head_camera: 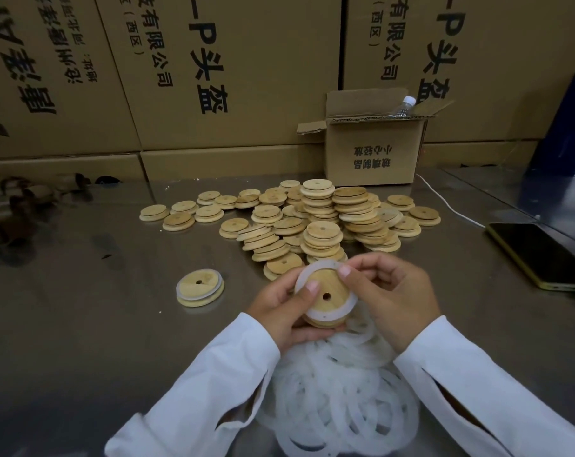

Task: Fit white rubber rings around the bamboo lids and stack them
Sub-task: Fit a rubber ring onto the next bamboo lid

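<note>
At the left of the steel table (81,324) a finished lid (200,287) lies flat, its rubber band seated round the raised step. The left hand (279,311) cups the held lid (332,283) from below with curled fingers, thumb pressed on its edge. This lid is a pale bamboo disc with visible grain and a small round hole in the middle (the same hole shows on the others). A white ring (319,315) circles its upper step, flat and faintly translucent. Beneath lies a heap of loose rings (338,390); behind it, a pile of bare lids (312,219), some stacked. The right hand (398,291) pinches the ring's top edge between thumb and fingers. Farther right lies a phone (540,255).
</note>
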A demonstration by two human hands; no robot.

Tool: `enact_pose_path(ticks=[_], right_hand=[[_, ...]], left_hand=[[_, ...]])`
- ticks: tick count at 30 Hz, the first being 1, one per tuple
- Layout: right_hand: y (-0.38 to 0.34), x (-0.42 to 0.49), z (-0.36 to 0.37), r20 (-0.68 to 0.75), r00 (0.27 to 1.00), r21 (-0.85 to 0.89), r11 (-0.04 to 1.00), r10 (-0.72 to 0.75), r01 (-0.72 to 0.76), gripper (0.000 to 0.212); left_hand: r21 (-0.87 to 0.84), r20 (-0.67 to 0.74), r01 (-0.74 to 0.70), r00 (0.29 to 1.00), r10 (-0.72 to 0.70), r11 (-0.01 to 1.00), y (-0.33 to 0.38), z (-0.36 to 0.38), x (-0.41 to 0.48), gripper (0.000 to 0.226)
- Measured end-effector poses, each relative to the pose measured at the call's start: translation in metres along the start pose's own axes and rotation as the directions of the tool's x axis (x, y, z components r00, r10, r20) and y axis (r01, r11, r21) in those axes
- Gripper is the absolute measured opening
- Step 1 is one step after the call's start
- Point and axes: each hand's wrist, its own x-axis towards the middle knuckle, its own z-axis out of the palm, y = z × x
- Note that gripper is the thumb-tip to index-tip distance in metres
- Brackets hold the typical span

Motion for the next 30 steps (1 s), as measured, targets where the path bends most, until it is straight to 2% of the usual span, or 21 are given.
enact_pose_path(ticks=[6, 20, 26, 30], right_hand=[[0.0008, -0.0003, 0.0006, 0.009, 1.000, -0.016, 1.000, -0.017, 0.018, 0.014], [-0.0010, 0.0022, -0.0013, -0.037, 0.997, -0.115, 0.991, -0.073, 0.069, 0.014], [-0.0024, 0.0024, -0.0007, -0.057, 0.992, -0.124, 0.987, -0.111, 0.103, 0.013], [-0.0053, 0.0024, 0.0010, -0.050, 0.992, -0.116, 0.988, -0.112, 0.105, 0.013]], left_hand=[[-0.022, -0.002, -0.012, 1.000, 0.012, 1.000, -0.0003, -0.0029, -0.0003, 0.031], [0.069, -0.050, -0.177, 0.982, 0.181, 0.982, 0.0003, -0.0002, 0.0046, 0.035], [0.017, -0.079, -0.192, 0.978, 0.193, 0.981, 0.0003, 0.0033, 0.0057, 0.037], [-0.091, -0.086, -0.183, 0.981, 0.175, 0.979, 0.0016, 0.0046, 0.0055, 0.035]])
